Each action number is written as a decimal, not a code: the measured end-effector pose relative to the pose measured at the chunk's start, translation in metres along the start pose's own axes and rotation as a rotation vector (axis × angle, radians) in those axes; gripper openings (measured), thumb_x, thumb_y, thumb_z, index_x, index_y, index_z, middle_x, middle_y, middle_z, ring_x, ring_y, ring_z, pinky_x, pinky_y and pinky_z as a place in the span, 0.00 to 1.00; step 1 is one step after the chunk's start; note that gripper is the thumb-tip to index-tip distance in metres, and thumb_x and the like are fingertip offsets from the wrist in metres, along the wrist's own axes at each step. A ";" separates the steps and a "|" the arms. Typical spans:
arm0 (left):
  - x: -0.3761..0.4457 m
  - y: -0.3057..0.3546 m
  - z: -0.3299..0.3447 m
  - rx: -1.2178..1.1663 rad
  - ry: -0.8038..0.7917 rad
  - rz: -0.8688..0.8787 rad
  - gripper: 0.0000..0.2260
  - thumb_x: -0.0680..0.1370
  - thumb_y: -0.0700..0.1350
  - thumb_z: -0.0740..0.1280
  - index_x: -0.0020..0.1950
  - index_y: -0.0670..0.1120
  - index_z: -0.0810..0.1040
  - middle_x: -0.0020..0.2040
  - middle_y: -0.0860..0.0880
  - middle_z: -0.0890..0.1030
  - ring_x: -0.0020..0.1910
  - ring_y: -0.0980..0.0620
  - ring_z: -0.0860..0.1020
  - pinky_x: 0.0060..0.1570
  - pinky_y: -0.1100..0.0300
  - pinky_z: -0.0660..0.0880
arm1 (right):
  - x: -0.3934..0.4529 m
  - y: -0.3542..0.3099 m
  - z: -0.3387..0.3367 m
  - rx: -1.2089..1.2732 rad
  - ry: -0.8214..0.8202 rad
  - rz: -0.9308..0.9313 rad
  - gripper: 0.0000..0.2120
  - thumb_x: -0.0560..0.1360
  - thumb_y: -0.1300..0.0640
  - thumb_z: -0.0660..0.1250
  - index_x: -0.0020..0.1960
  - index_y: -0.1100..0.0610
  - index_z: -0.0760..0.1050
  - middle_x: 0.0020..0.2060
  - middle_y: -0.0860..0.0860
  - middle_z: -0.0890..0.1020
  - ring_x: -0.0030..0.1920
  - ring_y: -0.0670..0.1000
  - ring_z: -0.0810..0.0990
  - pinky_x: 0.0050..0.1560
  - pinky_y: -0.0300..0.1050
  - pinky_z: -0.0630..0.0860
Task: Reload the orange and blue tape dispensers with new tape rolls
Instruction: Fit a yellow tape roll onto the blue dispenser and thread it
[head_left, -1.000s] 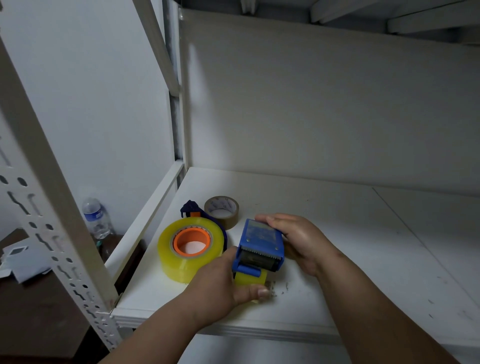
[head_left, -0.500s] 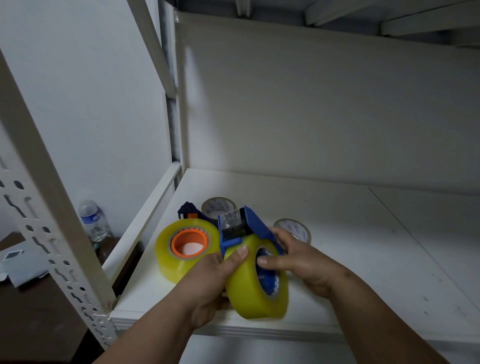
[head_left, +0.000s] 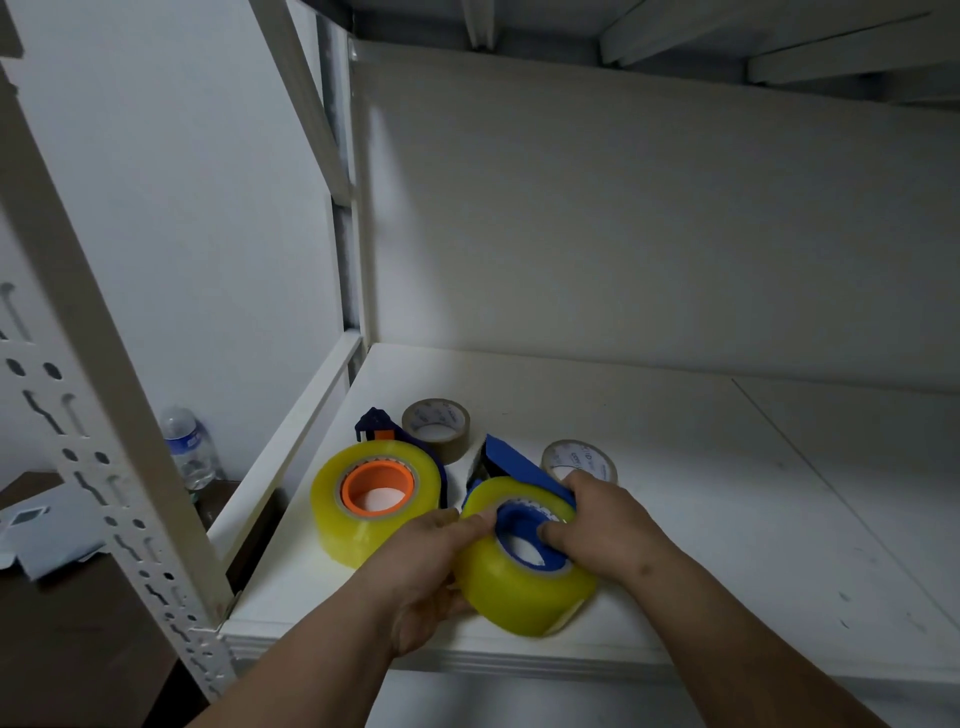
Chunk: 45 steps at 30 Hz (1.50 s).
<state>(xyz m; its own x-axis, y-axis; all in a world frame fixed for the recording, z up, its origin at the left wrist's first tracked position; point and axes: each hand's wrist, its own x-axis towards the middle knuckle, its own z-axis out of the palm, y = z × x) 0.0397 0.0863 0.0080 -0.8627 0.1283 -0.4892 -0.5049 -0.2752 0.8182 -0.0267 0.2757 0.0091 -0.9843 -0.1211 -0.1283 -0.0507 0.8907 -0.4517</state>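
Yellow roll (head_left: 524, 587) sits on the blue dispenser (head_left: 519, 470); orange-hubbed dispenser's roll (head_left: 374, 499) lies flat beside it.

Glossy tape, matt shelf.
We see glossy yellow film on the tape roll (head_left: 524, 582), smooth blue plastic dispenser (head_left: 511, 462), matt white painted shelf (head_left: 675, 467), perforated metal upright (head_left: 104, 415).

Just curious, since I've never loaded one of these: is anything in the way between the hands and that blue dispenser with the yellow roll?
Nothing visible is. Both hands already hold it: the left hand grips the yellow tape roll from the side, and the right hand has fingers on the blue dispenser hub. The other rolls sit apart on the shelf.
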 end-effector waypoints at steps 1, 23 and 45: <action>0.000 -0.001 0.000 0.033 0.016 0.002 0.26 0.73 0.48 0.73 0.70 0.45 0.72 0.58 0.43 0.83 0.54 0.43 0.83 0.52 0.46 0.81 | 0.001 0.001 0.001 -0.025 0.016 0.004 0.18 0.67 0.44 0.68 0.54 0.50 0.70 0.41 0.48 0.77 0.41 0.49 0.77 0.37 0.43 0.74; 0.041 -0.002 0.028 1.230 0.070 0.419 0.36 0.76 0.48 0.68 0.80 0.54 0.52 0.79 0.48 0.56 0.74 0.49 0.65 0.70 0.55 0.66 | 0.046 0.021 -0.001 -0.026 0.246 0.025 0.26 0.73 0.51 0.66 0.67 0.56 0.63 0.57 0.55 0.77 0.51 0.56 0.78 0.41 0.42 0.69; 0.069 0.013 0.008 1.865 0.320 0.496 0.36 0.77 0.66 0.53 0.79 0.57 0.42 0.81 0.48 0.52 0.75 0.45 0.55 0.67 0.43 0.56 | 0.042 0.015 0.016 -0.414 0.128 -0.269 0.46 0.63 0.23 0.49 0.74 0.47 0.57 0.77 0.54 0.53 0.76 0.55 0.45 0.71 0.57 0.42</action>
<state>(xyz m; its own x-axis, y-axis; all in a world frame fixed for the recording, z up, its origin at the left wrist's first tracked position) -0.0264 0.0991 -0.0128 -0.9869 0.1610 -0.0056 0.1609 0.9868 0.0170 -0.0662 0.2771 -0.0174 -0.9387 -0.3384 0.0654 -0.3423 0.9375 -0.0624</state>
